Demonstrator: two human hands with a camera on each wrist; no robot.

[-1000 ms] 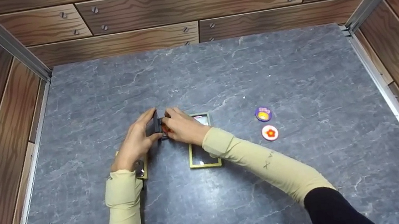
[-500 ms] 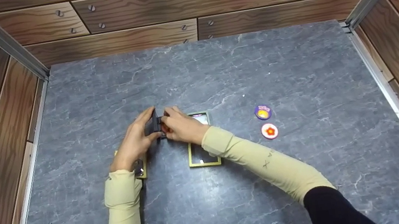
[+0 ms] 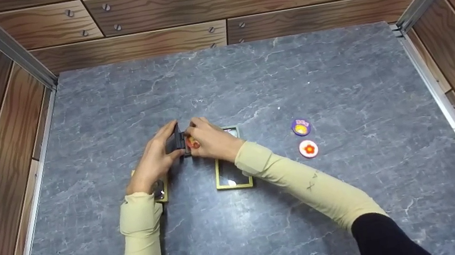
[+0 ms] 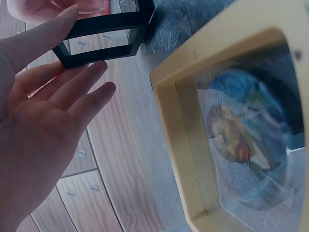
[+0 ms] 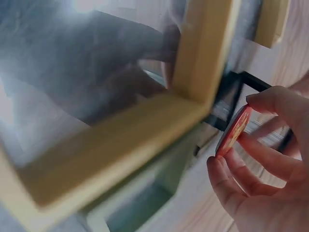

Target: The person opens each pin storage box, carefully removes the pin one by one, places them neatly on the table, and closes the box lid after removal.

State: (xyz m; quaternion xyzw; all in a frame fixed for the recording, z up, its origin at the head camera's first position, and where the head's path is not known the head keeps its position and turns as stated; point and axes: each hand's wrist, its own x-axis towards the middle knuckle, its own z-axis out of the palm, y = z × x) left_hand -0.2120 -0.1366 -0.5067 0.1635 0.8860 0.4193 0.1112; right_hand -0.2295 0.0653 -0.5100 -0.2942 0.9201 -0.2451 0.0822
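Note:
My left hand (image 3: 150, 163) holds a small black frame (image 3: 177, 140) on edge between thumb and fingers; in the left wrist view the black frame (image 4: 107, 20) has open-looking windows, likely with clear film. Close against its right side, my right hand (image 3: 214, 140) pinches a round red badge (image 3: 192, 142). In the right wrist view the badge (image 5: 234, 130) stands edgewise between thumb and fingertips, with the black frame (image 5: 256, 81) just behind it. Whether badge and frame touch, I cannot tell.
Beneath the right wrist lie a yellow frame (image 3: 236, 187) and a green frame (image 3: 233, 127). Another yellow frame (image 4: 169, 111), holding a round picture badge (image 4: 248, 140), is by the left wrist. A purple badge (image 3: 301, 127) and a white flower badge (image 3: 309, 149) lie to the right.
My right hand has shifted slightly right, and more of the red badge's face shows between its fingers. The left hand keeps its hold on the black frame.

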